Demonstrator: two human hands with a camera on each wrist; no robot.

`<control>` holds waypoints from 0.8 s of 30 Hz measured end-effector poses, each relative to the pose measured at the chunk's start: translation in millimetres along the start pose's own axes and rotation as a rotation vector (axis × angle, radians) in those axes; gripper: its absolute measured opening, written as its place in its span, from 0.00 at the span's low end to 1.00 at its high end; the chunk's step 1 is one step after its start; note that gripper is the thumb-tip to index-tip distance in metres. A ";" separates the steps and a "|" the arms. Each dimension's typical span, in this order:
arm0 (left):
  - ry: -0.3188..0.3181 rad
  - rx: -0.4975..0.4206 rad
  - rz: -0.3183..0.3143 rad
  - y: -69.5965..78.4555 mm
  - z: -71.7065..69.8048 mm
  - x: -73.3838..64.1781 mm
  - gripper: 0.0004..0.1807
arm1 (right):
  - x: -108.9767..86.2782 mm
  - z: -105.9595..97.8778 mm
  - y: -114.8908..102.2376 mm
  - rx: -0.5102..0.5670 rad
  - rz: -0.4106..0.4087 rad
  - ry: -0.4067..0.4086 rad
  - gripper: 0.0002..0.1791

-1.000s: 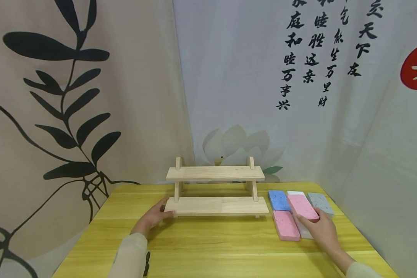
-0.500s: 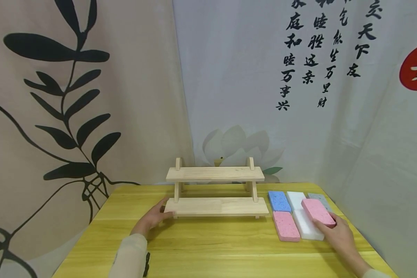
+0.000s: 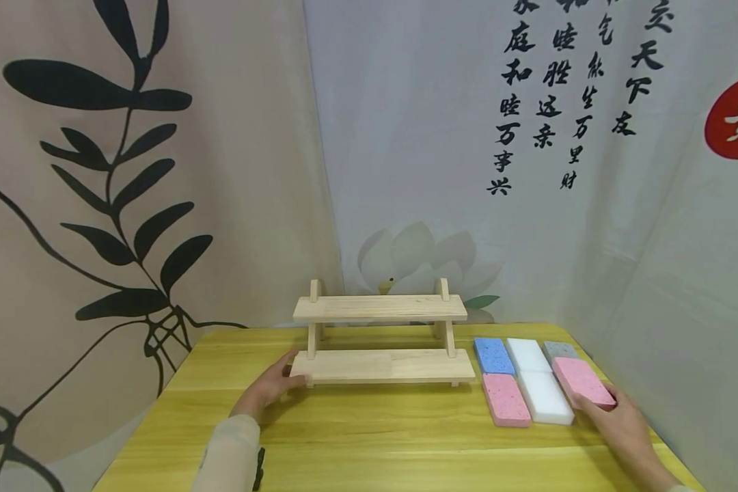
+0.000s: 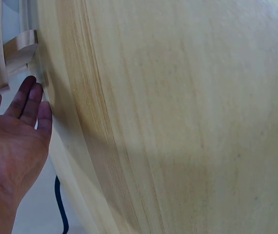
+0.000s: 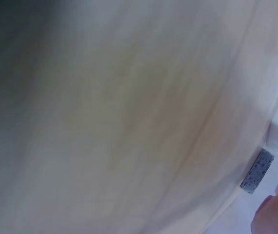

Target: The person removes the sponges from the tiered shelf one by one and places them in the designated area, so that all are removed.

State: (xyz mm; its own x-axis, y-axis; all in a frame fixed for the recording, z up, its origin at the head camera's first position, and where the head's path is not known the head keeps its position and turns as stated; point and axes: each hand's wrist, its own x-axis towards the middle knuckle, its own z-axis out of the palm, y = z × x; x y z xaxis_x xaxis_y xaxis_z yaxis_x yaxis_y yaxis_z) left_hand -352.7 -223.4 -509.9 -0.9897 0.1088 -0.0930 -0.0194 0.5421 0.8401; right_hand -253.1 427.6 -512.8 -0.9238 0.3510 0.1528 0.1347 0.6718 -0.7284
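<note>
My right hand (image 3: 624,424) pinches a pink speckled sponge (image 3: 581,380) by its near end, at the right of the head view. The held sponge overlaps a grey sponge (image 3: 558,350), whose far end still shows. In the right wrist view the edge of the grey sponge (image 5: 257,171) appears beside part of the hand (image 5: 275,214). A two-tier wooden shelf (image 3: 381,365) stands in the middle. At its left end rests my left hand (image 3: 272,384), thumb at the front edge of the lower board. The left wrist view shows that palm (image 4: 12,141) with its fingers extended.
Left of the held sponge lie two white sponges (image 3: 544,398) in a column. Beside them are a blue sponge (image 3: 494,355) and another pink sponge (image 3: 506,400). All lie on the yellow wooden table (image 3: 381,444). Printed cloth (image 3: 418,137) hangs behind.
My right hand has carried the pink sponge rightward, from over the white sponges to over the grey one, uncovering the white pair. The left hand and shelf have stayed in place.
</note>
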 end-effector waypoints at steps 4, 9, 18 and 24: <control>0.001 0.006 -0.001 -1.3 -0.3 0.1 0.50 | 2.1 -2.7 4.9 -0.008 0.012 -0.013 0.54; 0.001 0.020 0.003 -2.0 -0.1 1.9 0.50 | 2.0 -5.3 7.4 -0.026 0.031 -0.047 0.55; -0.003 0.020 0.004 0.1 0.0 1.1 0.50 | -0.4 -9.9 10.8 -0.064 0.056 -0.075 0.55; 0.005 0.028 -0.001 -0.4 -0.2 0.0 0.50 | 1.3 -11.8 14.0 -0.115 0.050 -0.091 0.56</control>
State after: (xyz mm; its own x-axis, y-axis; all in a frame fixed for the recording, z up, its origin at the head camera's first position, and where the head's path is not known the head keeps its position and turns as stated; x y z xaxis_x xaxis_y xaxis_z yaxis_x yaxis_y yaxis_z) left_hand -352.8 -223.8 -510.2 -0.9904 0.1040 -0.0913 -0.0166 0.5656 0.8245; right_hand -248.1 445.1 -514.9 -0.9429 0.3287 0.0528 0.2169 0.7268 -0.6518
